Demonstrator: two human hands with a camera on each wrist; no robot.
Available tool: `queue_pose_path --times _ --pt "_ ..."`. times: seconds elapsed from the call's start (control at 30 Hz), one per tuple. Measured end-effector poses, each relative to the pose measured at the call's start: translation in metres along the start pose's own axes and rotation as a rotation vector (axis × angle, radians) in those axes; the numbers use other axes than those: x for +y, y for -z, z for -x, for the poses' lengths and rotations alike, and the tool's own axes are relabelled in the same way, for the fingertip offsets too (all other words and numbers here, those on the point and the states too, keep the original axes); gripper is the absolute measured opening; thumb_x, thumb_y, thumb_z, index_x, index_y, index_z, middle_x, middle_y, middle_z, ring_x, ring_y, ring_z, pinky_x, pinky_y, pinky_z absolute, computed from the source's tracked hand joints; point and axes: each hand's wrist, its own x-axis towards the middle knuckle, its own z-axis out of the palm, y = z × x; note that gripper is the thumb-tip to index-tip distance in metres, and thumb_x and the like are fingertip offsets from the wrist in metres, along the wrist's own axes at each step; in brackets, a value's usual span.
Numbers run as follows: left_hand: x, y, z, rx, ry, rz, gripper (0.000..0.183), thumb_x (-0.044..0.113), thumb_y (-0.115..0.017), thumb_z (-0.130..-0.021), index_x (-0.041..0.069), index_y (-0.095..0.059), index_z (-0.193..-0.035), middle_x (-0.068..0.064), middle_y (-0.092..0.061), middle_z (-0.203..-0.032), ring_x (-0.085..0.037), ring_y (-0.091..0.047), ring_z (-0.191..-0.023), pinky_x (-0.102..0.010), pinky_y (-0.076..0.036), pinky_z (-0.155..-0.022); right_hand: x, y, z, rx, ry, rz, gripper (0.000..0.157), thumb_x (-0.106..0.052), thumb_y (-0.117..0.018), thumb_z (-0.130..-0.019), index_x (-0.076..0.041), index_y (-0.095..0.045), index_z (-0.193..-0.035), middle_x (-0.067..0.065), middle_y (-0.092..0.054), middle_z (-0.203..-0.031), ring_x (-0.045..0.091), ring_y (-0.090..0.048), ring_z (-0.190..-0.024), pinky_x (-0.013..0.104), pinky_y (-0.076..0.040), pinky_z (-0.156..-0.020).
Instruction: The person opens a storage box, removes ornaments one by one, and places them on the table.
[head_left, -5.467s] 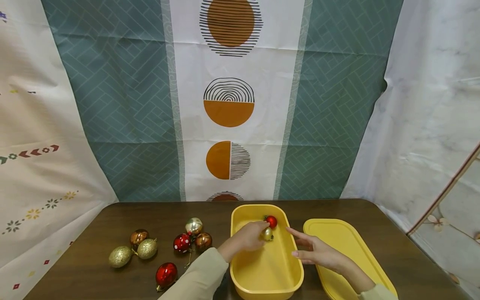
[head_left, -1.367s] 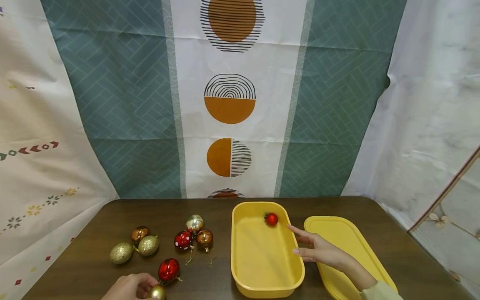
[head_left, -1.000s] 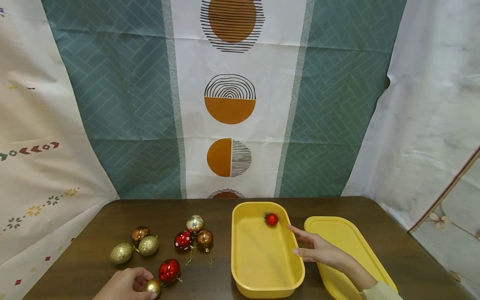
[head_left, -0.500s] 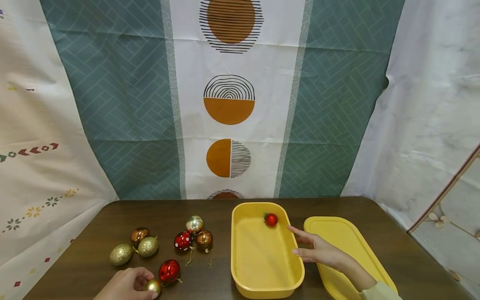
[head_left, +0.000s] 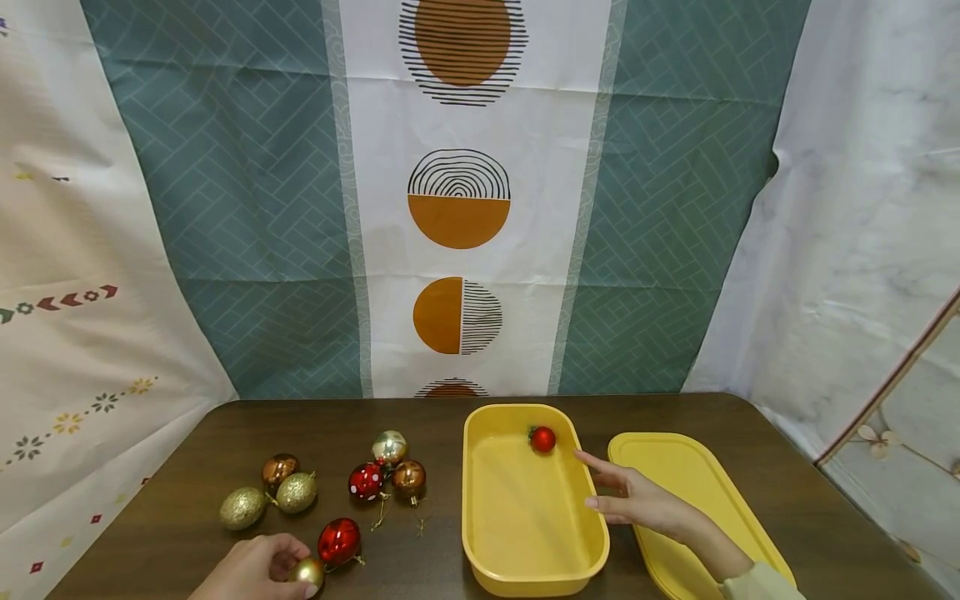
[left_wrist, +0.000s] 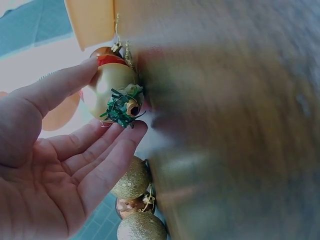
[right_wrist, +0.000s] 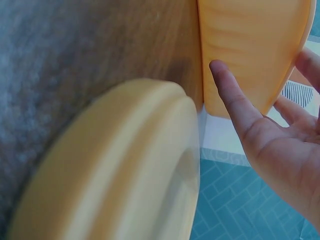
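Note:
At the table's front left, my left hand (head_left: pixel 247 570) pinches a gold bauble (head_left: pixel 307 572) between thumb and fingers. In the left wrist view, green tinsel (left_wrist: pixel 122 106) surrounds the bauble's cap. A shiny red bauble (head_left: pixel 340 542) lies right beside it. My right hand (head_left: pixel 641 502) is at the right side of a yellow container (head_left: pixel 536 533), fingers extended and the fingertips along its wall. In the right wrist view, one straight finger (right_wrist: pixel 232 92) overlaps that wall. Inside the container, near the far end, sits a small red bauble (head_left: pixel 542 439).
A yellow lid (head_left: pixel 675 462) lies on the table (head_left: pixel 427 575) to the right, partly behind my right forearm. Two glittery gold baubles (head_left: pixel 242 507) and a copper one (head_left: pixel 280 469) group at left. Silver-gold (head_left: pixel 390 447), dotted red (head_left: pixel 366 481) and copper (head_left: pixel 409 478) baubles cluster left of the container.
My left hand has left the container, and the gold bauble once inside is now at the table's front left in its fingers. Over the last second almost nothing moves; the right hand stays put.

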Motion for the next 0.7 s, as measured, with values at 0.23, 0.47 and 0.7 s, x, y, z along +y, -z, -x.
queue_pose_path --times 0.23,0.47,0.7 --pt "0.002 0.001 0.001 0.008 -0.014 0.005 0.034 0.028 -0.073 -0.075 0.002 -0.062 -0.094 -0.001 -0.063 -0.086 -0.001 -0.054 -0.068 -0.022 -0.045 -0.059 0.0 0.0 0.0 0.003 0.002 0.007 0.066 -0.017 -0.051 -0.094 -0.004 -0.012 -0.145 0.04 -0.025 -0.134 0.03 -0.054 -0.107 0.045 -0.047 -0.085" --pt "0.025 0.013 0.003 0.13 -0.021 -0.087 0.045 0.034 -0.074 -0.073 0.001 -0.062 -0.102 -0.007 -0.065 -0.096 -0.019 -0.062 -0.082 -0.03 -0.05 -0.066 0.001 0.001 0.0 -0.004 0.011 -0.002 0.067 -0.016 -0.051 -0.094 -0.004 -0.011 -0.145 0.039 -0.026 -0.134 0.031 -0.054 -0.108 0.043 -0.048 -0.085" --pt "0.076 0.009 -0.012 0.26 -0.057 -0.025 0.052 0.036 -0.077 -0.069 0.004 -0.062 -0.106 -0.007 -0.065 -0.102 -0.023 -0.062 -0.089 -0.033 -0.05 -0.072 0.002 0.001 -0.001 -0.001 0.006 0.012 0.066 -0.017 -0.051 -0.094 -0.005 -0.012 -0.146 0.039 -0.026 -0.134 0.031 -0.054 -0.109 0.045 -0.047 -0.085"
